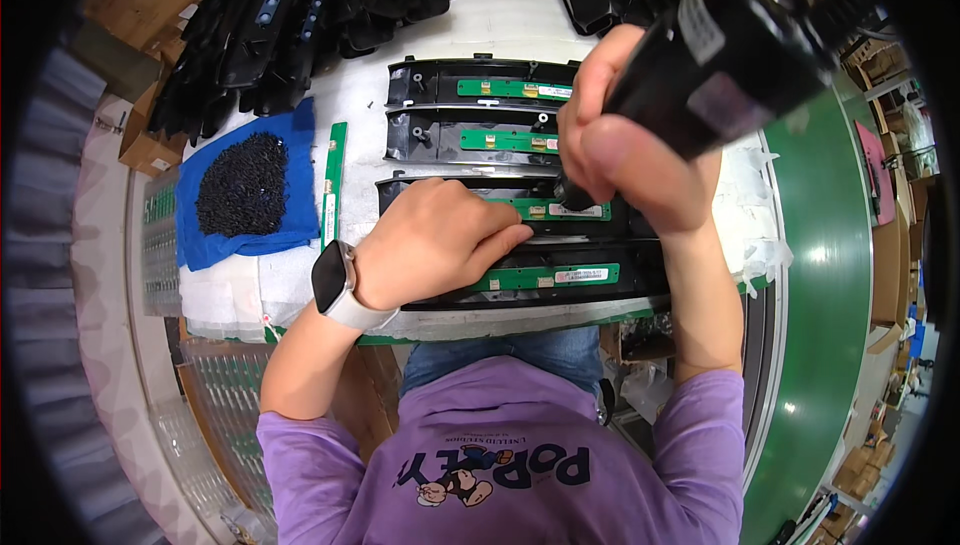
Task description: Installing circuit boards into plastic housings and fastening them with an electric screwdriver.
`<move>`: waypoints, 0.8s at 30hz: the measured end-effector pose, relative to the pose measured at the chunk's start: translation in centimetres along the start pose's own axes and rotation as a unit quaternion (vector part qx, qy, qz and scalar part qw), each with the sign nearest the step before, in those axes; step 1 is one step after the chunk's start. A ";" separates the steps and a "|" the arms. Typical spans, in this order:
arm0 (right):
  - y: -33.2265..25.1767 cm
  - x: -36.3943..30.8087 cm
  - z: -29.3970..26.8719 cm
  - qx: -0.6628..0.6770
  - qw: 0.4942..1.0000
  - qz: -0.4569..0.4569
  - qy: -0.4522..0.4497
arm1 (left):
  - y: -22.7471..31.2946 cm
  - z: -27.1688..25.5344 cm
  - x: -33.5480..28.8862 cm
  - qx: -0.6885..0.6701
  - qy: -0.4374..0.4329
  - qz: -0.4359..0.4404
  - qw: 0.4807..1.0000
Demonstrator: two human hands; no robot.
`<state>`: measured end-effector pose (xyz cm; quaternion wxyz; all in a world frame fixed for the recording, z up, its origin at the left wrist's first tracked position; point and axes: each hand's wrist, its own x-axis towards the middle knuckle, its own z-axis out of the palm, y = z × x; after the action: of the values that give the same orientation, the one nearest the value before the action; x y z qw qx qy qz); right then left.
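The left hand (440, 240) lies flat, fingers extended, pinning the board (545, 209) while the right hand (625, 145) grips the driver (720, 55) upright over it.

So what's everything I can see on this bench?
black plastic housings: four, black, lined up mid-bench
green circuit boards: one in each housing, plus one loose beside the cloth
screws: a heap, black, on the cloth
blue cloth: one, left of the housings
stacked housings: a pile, black, far edge
electric screwdriver: one, black, tip down on the third housing
smartwatch: one, dark, white strap, left wrist
left hand: pressing on the third housing
right hand: gripping the screwdriver
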<state>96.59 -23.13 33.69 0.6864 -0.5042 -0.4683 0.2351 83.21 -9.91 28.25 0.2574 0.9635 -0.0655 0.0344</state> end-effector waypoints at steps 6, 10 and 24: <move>0.3 -0.6 -0.3 0.121 0.990 -0.054 -0.046 | -0.6 0.1 0.5 -0.101 0.101 0.020 0.990; -1.5 0.3 -1.7 0.253 0.940 -0.181 -0.139 | -1.2 -0.7 0.2 -0.637 0.150 -0.095 0.751; 0.1 0.1 -1.0 0.232 0.935 -0.233 -0.134 | -0.1 -0.8 -0.6 -0.717 0.054 -0.105 0.687</move>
<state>97.57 -23.48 33.61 0.7507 -0.1709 -0.5928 0.2361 82.64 -9.37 28.88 0.8745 0.4829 0.0451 0.0013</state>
